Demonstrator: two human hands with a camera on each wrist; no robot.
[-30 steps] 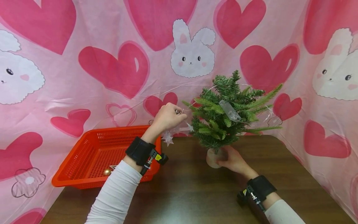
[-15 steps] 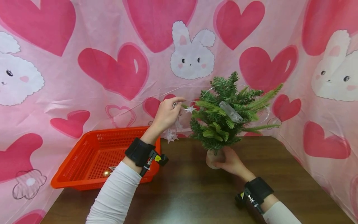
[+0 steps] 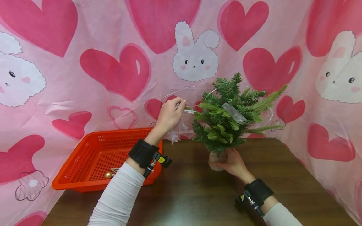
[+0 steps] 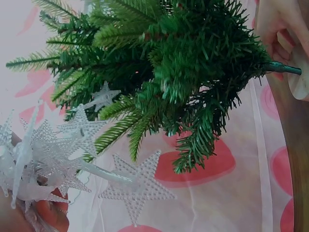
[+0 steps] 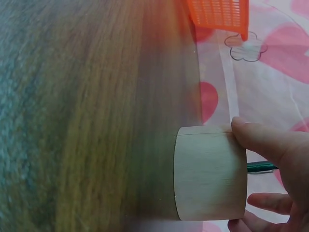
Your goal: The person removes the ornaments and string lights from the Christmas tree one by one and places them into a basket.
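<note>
A small artificial Christmas tree [image 3: 217,125] stands upright on the table, its round wooden base [image 5: 207,174] gripped by my right hand [image 3: 235,164]. Left of the branches, my left hand [image 3: 169,115] holds a bunched string of clear star lights [image 4: 58,145]. One star [image 4: 137,188] hangs out of the bunch, and another star [image 4: 104,96] lies close against the branches. A clear battery box [image 3: 234,113] sits on the tree's front, and thin wire loops around the upper branches. The lowest stars dangle under my left hand.
An orange perforated basket [image 3: 93,138] stands at the left of the table, beneath my left forearm. In it lie a gold ball [image 3: 108,174] and other small pieces, partly hidden by the sleeve. A pink heart-patterned cloth [image 3: 118,28] hangs behind the brown table [image 3: 192,194].
My left hand has risen slightly with the star lights. Its index finger was stretched out half a second ago and is now bent toward the thumb. The right hand keeps its hold on the base.
</note>
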